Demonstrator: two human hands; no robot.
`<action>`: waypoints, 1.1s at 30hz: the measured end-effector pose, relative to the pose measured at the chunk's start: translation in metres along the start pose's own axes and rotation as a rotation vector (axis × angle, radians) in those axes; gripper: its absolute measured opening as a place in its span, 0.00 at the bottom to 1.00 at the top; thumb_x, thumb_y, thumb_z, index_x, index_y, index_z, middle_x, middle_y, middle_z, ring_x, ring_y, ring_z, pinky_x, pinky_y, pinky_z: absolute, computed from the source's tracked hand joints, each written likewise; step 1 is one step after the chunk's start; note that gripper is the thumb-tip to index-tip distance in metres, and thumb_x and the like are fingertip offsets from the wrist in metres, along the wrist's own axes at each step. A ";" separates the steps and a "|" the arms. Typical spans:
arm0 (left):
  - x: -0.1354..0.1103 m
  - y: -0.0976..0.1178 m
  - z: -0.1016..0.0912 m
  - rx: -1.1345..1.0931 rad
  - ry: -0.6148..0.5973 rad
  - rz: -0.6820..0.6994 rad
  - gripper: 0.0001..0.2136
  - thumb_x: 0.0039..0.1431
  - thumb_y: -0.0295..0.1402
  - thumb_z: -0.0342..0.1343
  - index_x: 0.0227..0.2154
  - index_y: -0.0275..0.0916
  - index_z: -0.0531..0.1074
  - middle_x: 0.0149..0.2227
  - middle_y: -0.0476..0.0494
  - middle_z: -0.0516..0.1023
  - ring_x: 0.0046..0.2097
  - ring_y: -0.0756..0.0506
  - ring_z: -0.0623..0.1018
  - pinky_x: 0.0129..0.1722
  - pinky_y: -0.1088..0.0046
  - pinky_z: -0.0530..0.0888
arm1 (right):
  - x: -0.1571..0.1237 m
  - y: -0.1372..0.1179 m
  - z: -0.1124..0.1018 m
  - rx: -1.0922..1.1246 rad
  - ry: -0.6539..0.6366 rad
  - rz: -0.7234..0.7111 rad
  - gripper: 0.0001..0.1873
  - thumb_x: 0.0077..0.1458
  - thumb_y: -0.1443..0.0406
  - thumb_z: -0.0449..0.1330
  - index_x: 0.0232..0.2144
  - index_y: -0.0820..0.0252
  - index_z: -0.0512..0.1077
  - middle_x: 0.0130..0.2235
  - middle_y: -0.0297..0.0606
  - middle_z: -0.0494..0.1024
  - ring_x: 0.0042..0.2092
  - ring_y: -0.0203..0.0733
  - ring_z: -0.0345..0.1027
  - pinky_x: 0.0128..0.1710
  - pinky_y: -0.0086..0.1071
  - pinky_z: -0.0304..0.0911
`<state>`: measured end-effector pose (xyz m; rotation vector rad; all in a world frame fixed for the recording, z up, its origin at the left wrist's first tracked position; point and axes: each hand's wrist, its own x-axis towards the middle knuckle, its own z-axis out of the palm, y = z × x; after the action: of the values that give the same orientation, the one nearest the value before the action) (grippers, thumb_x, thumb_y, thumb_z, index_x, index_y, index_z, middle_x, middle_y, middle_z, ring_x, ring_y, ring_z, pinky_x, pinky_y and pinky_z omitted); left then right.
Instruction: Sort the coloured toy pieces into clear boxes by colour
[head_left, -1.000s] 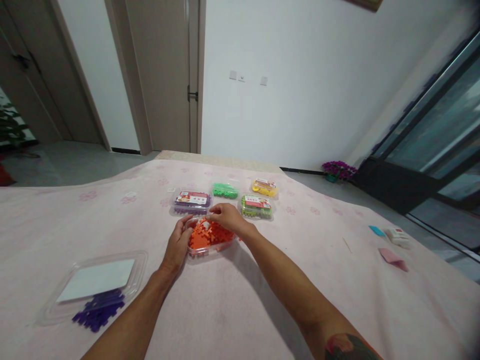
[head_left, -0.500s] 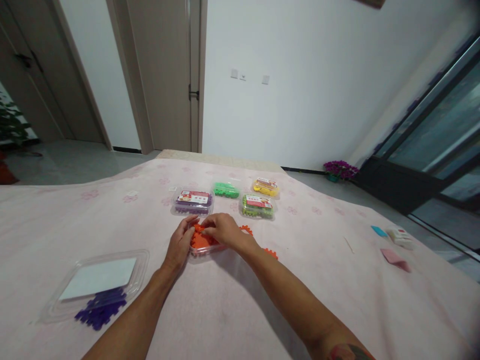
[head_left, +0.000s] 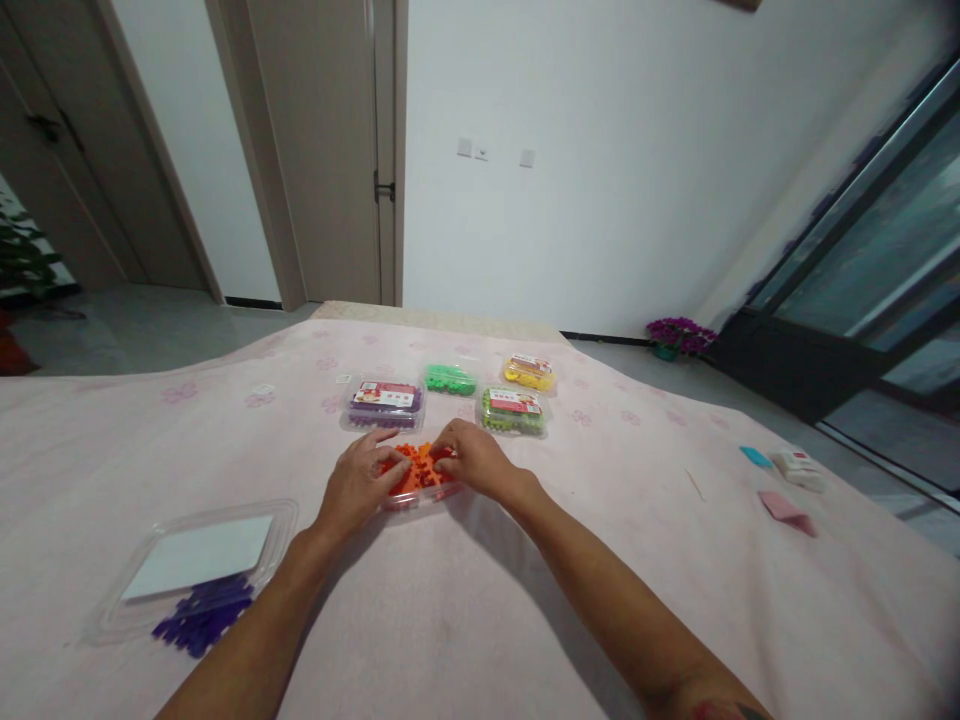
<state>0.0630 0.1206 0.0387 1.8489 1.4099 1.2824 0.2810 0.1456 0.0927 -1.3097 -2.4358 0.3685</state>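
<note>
A clear plastic box [head_left: 420, 497] filled with toothed orange plastic pieces [head_left: 421, 463] stands on the cloth in front of me. My left hand [head_left: 361, 476] is at the box's left end, thumb and fingers closed on orange pieces there. From the right, my right hand [head_left: 478, 458] reaches over the other end, its fingertips pinched on orange pieces too. Exactly which piece each hand grips is partly covered by the fingers. Just behind the box are a labelled box of purple pieces [head_left: 385, 404] and a labelled box of light green pieces [head_left: 514, 411].
Farther back stand a box of green pieces [head_left: 450, 380] and a box of yellow pieces [head_left: 529, 373]. A clear lid [head_left: 283, 520] with a white card lies front left beside dark purple pieces [head_left: 202, 618]. At right are a pink cloth [head_left: 786, 511] and a white packet [head_left: 799, 469].
My left hand has moved from the box's side in over the orange pieces. Those pieces now look more jumbled. Orange pieces seen on the cloth at right are no longer visible.
</note>
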 end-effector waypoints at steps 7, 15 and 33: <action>0.011 0.011 -0.002 0.312 -0.137 0.078 0.07 0.52 0.36 0.60 0.21 0.46 0.79 0.32 0.40 0.82 0.51 0.31 0.75 0.56 0.53 0.63 | -0.007 -0.001 0.000 0.001 -0.038 -0.021 0.09 0.49 0.73 0.67 0.35 0.61 0.78 0.38 0.37 0.76 0.38 0.37 0.68 0.38 0.28 0.59; 0.012 0.017 -0.005 0.477 -0.240 0.137 0.09 0.55 0.41 0.58 0.23 0.46 0.77 0.38 0.44 0.84 0.54 0.31 0.73 0.63 0.45 0.49 | -0.021 0.050 -0.021 0.320 0.084 0.116 0.11 0.52 0.73 0.63 0.38 0.60 0.79 0.38 0.36 0.78 0.37 0.36 0.71 0.38 0.28 0.63; 0.010 -0.011 0.012 -0.462 0.026 -0.417 0.24 0.38 0.38 0.70 0.42 0.37 0.75 0.47 0.35 0.79 0.48 0.38 0.79 0.50 0.56 0.75 | -0.077 0.099 -0.025 0.520 -0.136 0.577 0.11 0.42 0.68 0.66 0.32 0.62 0.72 0.24 0.28 0.71 0.24 0.32 0.63 0.23 0.25 0.55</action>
<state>0.0690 0.1352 0.0284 1.1667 1.2869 1.2793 0.4051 0.1355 0.0635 -1.7346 -1.8098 1.1768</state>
